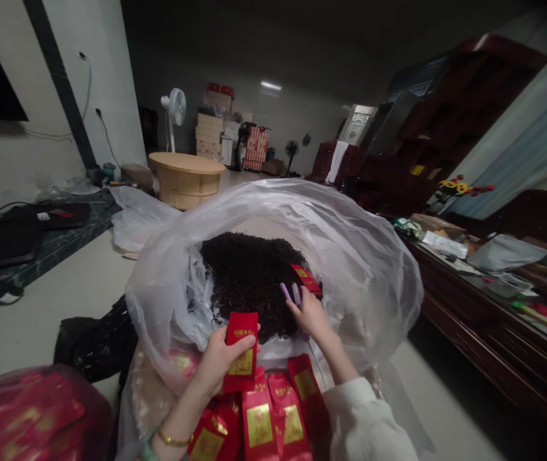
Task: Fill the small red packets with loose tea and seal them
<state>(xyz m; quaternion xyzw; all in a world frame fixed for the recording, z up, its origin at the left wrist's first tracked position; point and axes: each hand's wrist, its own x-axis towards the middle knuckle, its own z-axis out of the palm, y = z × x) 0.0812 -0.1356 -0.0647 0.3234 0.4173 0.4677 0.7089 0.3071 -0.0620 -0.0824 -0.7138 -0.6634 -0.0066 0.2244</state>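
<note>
A large clear plastic bag [359, 256] stands open in front of me, filled with a heap of dark loose tea leaves [249, 275]. My left hand [218, 362] is closed on an upright red and gold packet [241, 349] at the bag's near rim. My right hand [309, 314] reaches over the leaves and pinches another small red packet [306, 279] at the heap's right side. Several more red and gold packets [273, 416] lie in a pile just below my hands.
A red plastic bag [28, 410] sits at the lower left, a black bag [95, 342] beside it. A dark wooden table [494, 301] with clutter runs along the right. A round wooden tub [187, 176], fans and stacked boxes stand at the back.
</note>
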